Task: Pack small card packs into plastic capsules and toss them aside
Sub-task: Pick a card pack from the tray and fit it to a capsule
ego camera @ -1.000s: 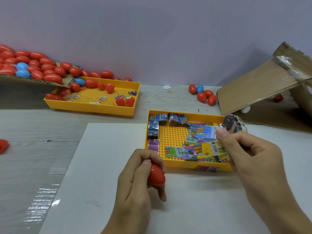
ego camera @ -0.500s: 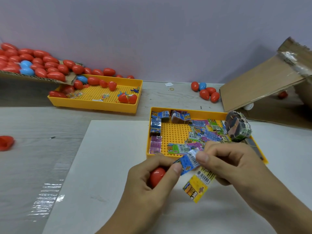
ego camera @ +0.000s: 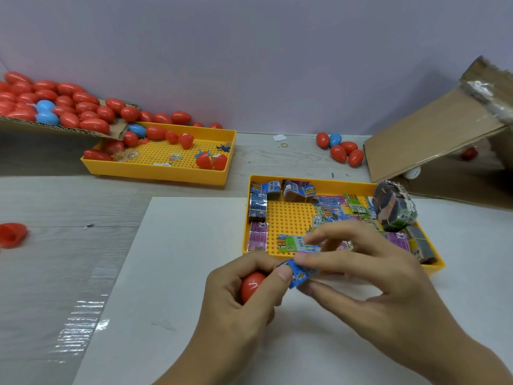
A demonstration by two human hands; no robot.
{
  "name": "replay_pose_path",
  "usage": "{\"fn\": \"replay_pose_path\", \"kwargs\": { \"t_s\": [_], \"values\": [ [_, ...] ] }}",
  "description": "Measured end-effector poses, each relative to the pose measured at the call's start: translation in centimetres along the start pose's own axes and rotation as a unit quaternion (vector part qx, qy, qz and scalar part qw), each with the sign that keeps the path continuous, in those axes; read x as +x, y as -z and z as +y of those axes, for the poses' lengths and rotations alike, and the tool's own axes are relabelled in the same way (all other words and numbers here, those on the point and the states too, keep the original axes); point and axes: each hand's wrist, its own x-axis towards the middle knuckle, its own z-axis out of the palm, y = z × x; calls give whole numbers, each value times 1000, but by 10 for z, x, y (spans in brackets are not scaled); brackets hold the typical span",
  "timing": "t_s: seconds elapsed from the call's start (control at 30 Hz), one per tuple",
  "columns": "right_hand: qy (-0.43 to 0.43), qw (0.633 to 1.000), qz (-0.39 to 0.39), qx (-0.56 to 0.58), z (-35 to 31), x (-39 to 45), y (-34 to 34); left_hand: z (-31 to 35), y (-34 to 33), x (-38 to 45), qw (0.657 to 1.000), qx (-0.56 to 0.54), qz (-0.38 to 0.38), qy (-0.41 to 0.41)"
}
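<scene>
Hands meeting over a blue card pack (ego camera: 298, 273) at the mouth of a red capsule half (ego camera: 252, 284).

Left hand (ego camera: 238, 298) curls round the red capsule half, its thumb pressing the pack's left edge; right hand (ego camera: 369, 287) pinches the same pack between forefinger and thumb, the other fingers loosely spread, all above the white sheet (ego camera: 172, 273). Two yellow trays: the near tray (ego camera: 280, 218), just beyond the fingers, holds loose card packs and a rubber-banded bundle (ego camera: 394, 209) at its right edge; the far tray (ego camera: 161, 168) holds red capsules, one blue, and small toys. Five capsules (ego camera: 340, 148), four red and one blue, lie near the cardboard flap (ego camera: 433, 134). One open red half (ego camera: 12, 234) lies at far left.
</scene>
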Motion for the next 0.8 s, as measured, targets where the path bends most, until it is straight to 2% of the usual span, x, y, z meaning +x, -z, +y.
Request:
{"fn": "replay_pose_path", "kwargs": {
  "t_s": [0.1,0.2,0.3,0.47,0.63,0.8],
  "values": [
    [-8,1000,25,5,0,0,-2,1,-1,-1,1000,-9,0,4],
    [-63,993,26,96,-1,0,0,2,0,-1,1000,-25,15,6],
    [-78,983,18,166,-2,0,-1,4,0,-1,1000,-1,15,-5],
    [-94,971,-4,218,-4,1,-4,5,-2,-1,999,40,4,-23],
    [-123,958,-9,260,-2,1,0,8,2,5,999,-19,-26,10],
    [-200,896,-65,392,0,4,4,9,5,5,990,-100,-53,83]
  ]
}}
